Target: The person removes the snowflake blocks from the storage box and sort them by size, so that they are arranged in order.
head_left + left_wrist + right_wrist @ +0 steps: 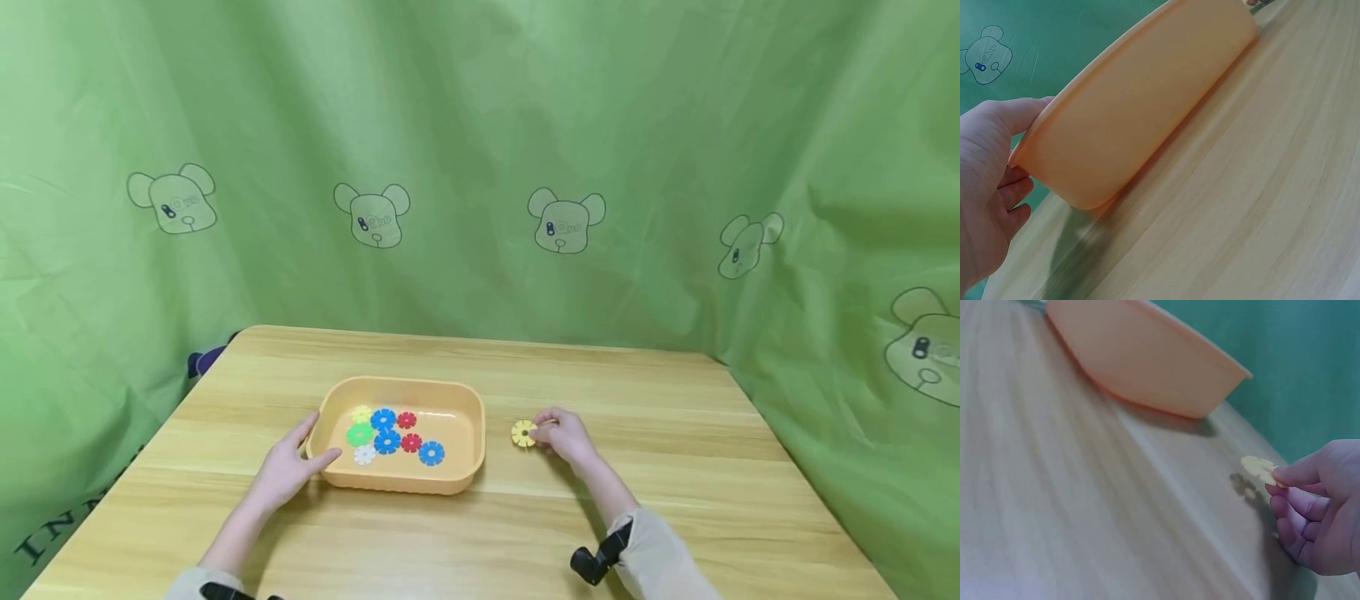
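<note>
Peach plastic tub (397,481) stands flat on the wood-grain table (712,467), left of its middle, long sides running roughly along the table's far edge. Left hand (288,471) grasps the tub's left end: thumb over the rim, other fingers outside, below the lip. The flared rim gives something to hook; the grip probably serves to steady the tub, since its base looks fully supported.

Right hand (566,437) pinches a yellow notched disc (519,433) between thumb and forefinger, remaining fingers bent beneath. Disc location: just beyond the tub's right end, between it and the table's right edge. Shadow lies apart from the disc in the right wrist view, hence it is raised off the surface. Held by one side only, presumably because so thin a piece offers little else to take; the half toward the tub stays uncovered.

Inside the tub, mostly toward its left end: eight similar discs, namely three blue, two red, one green, one white, one yellow. They lie loose and low, so the walls likely keep them from scattering.
</note>
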### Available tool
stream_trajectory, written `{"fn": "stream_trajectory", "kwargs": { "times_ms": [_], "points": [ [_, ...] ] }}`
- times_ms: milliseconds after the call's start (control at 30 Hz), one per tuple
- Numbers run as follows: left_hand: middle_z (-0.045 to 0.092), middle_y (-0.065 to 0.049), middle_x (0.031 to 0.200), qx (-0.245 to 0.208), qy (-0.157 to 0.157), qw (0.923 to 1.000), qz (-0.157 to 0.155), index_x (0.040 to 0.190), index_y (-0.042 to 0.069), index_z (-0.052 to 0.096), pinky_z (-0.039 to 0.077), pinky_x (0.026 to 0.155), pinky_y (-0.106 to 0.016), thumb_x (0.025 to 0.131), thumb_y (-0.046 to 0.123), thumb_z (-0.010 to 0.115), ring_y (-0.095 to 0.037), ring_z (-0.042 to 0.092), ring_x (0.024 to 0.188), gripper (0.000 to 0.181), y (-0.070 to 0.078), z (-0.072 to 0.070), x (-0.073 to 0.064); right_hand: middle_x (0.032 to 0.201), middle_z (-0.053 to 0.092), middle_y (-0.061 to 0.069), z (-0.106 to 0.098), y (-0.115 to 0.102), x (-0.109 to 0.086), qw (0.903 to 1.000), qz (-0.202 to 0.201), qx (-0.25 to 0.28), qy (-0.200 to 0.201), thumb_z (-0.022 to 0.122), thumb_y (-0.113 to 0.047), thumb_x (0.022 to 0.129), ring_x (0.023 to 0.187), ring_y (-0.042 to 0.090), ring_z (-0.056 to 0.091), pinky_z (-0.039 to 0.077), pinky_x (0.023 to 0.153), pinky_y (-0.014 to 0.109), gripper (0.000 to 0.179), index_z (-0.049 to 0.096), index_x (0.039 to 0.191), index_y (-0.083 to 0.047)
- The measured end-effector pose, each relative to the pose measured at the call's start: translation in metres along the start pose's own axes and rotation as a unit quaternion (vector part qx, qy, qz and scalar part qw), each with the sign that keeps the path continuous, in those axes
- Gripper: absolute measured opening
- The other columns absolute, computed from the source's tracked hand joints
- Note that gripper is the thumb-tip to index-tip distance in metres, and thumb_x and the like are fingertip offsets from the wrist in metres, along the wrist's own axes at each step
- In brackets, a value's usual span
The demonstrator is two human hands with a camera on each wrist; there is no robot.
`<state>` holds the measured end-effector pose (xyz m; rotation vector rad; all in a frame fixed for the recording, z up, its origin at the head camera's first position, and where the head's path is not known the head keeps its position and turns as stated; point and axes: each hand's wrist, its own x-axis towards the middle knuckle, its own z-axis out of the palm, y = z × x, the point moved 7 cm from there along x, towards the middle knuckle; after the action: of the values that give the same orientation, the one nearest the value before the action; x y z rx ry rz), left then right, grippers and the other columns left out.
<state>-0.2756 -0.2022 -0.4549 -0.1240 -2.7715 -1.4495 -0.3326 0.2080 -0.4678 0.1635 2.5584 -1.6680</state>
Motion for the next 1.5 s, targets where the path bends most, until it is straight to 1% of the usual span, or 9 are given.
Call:
{"fn": "stream_trajectory", "kwargs": {
  "times_ms": [100,400,633,733,867,1033,1167,1300,1500],
  "points": [
    [0.02,-0.026,0.148,-0.001,-0.001,1.0,-0.001,0.145,-0.003,0.02,0.018,0.107,-0.057,0.087,0.033,0.065,-0.044,0.017,0.134,0.082,0.001,0.0,0.0,0.077,0.063,0.008,0.002,0.005,0.0,0.9999,-0.001,-0.014,-0.004,0.067,0.0,0.078,0.069,0.018,0.057,0.049,0.06,0.027,0.024,0.059,0.1,0.005],
    [0.021,-0.027,0.147,-0.001,0.001,1.0,-0.002,0.145,-0.004,0.02,0.018,0.106,-0.059,0.087,0.032,0.064,-0.046,0.018,0.133,0.082,0.004,-0.001,-0.001,0.079,0.062,0.008,0.011,0.003,-0.003,0.9989,-0.016,-0.044,0.001,0.068,0.001,0.075,0.069,0.017,0.055,0.048,0.059,0.026,0.018,0.064,0.093,0.003],
    [0.02,-0.026,0.148,-0.003,-0.001,0.9999,-0.01,0.146,-0.003,0.02,0.018,0.107,-0.057,0.087,0.032,0.065,-0.044,0.017,0.134,0.082,0.0,0.0,0.0,0.079,0.064,0.004,0.015,0.0,-0.005,0.9934,-0.034,-0.107,0.021,0.071,-0.003,0.072,0.074,0.017,0.057,0.047,0.073,0.033,0.018,0.066,0.089,0.0],
    [0.02,-0.026,0.148,-0.001,-0.003,0.9999,-0.011,0.145,-0.003,0.019,0.018,0.107,-0.057,0.087,0.032,0.065,-0.044,0.017,0.134,0.082,-0.001,0.0,0.0,0.079,0.063,0.004,0.015,0.001,-0.005,0.9921,-0.038,-0.117,0.025,0.071,-0.004,0.072,0.075,0.018,0.057,0.046,0.077,0.038,0.019,0.066,0.089,0.0],
    [0.019,-0.026,0.148,0.0,-0.004,0.9999,-0.013,0.146,-0.003,0.019,0.018,0.107,-0.058,0.087,0.034,0.065,-0.045,0.016,0.134,0.083,-0.002,0.0,0.0,0.078,0.063,0.005,0.014,0.002,-0.004,0.9934,-0.04,-0.104,0.027,0.071,-0.001,0.071,0.074,0.018,0.057,0.048,0.076,0.035,0.021,0.065,0.091,0.002],
    [0.019,-0.026,0.148,-0.001,-0.003,0.9999,-0.014,0.146,-0.002,0.019,0.017,0.107,-0.058,0.087,0.033,0.064,-0.044,0.016,0.134,0.082,-0.002,0.0,0.001,0.083,0.063,0.009,0.01,0.004,-0.003,0.9971,-0.03,-0.068,0.019,0.068,0.002,0.074,0.074,0.018,0.057,0.051,0.066,0.028,0.022,0.064,0.096,0.005],
    [0.02,-0.026,0.148,0.0,-0.001,1.0,-0.01,0.146,-0.002,0.019,0.018,0.107,-0.058,0.087,0.033,0.064,-0.044,0.017,0.134,0.082,-0.001,-0.001,0.001,0.085,0.062,0.011,0.006,0.0,-0.004,0.9989,-0.025,-0.038,0.011,0.066,0.003,0.077,0.074,0.022,0.058,0.053,0.063,0.031,0.024,0.061,0.101,0.008],
    [0.02,-0.026,0.148,-0.001,0.0,1.0,-0.007,0.146,-0.003,0.02,0.019,0.107,-0.058,0.087,0.032,0.065,-0.044,0.018,0.134,0.082,0.0,-0.001,0.0,0.087,0.063,0.012,0.001,-0.015,-0.004,0.9986,-0.044,-0.028,0.007,0.064,0.003,0.08,0.077,0.024,0.059,0.053,0.068,0.036,0.025,0.06,0.104,0.01],
    [0.02,-0.025,0.148,-0.014,-0.002,0.9999,-0.01,0.146,-0.001,0.019,0.02,0.106,-0.058,0.086,0.034,0.065,-0.045,0.019,0.134,0.084,-0.002,-0.001,0.0,0.092,0.062,0.013,-0.002,-0.047,-0.004,0.9972,-0.072,-0.017,-0.003,0.063,-0.002,0.083,0.083,0.02,0.058,0.052,0.077,0.037,0.028,0.059,0.108,0.01]
  ]
}}
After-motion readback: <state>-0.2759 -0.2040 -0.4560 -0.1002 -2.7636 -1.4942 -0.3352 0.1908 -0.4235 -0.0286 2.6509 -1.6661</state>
